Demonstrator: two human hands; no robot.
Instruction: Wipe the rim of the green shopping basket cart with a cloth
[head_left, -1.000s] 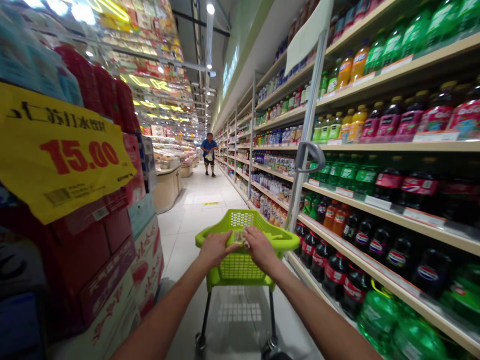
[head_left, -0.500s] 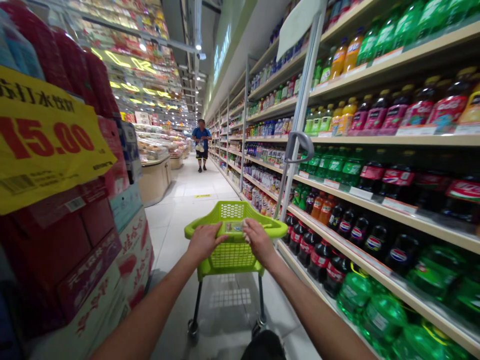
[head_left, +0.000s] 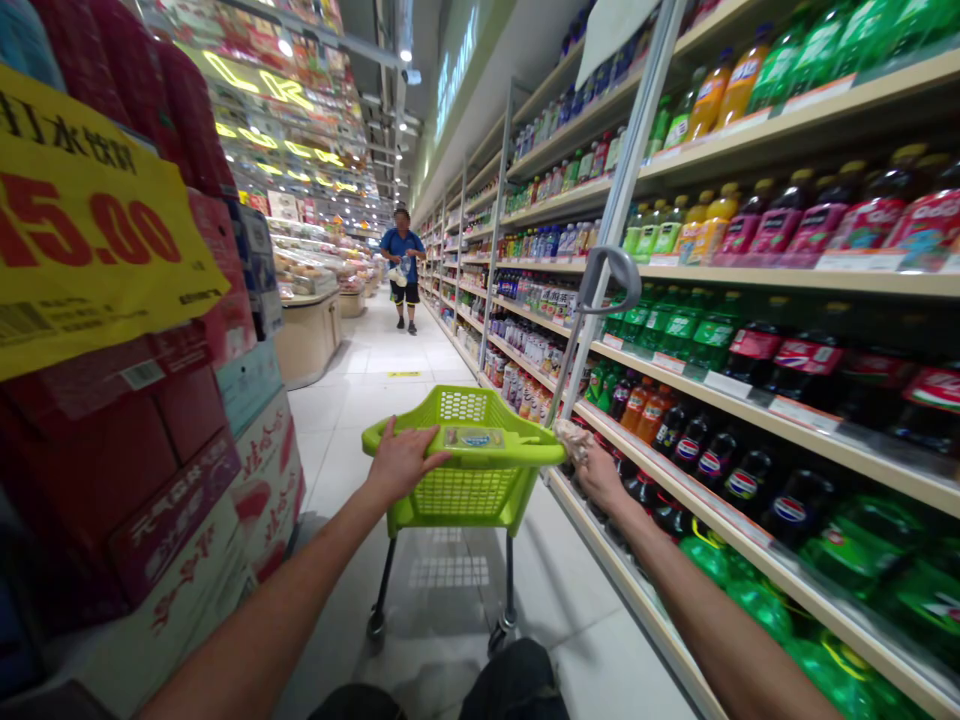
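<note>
Hands and cloth at green basket

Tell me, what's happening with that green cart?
Someone is behind a small green shopping cart in a store aisle. Their left hand rests on its near rim. Their right hand holds a crumpled whitish cloth or tissue at the rim's right end. Drink bottles line the shelves on the right, and boxes are stacked on the left. Farther ahead, another person is in the aisle.
</note>
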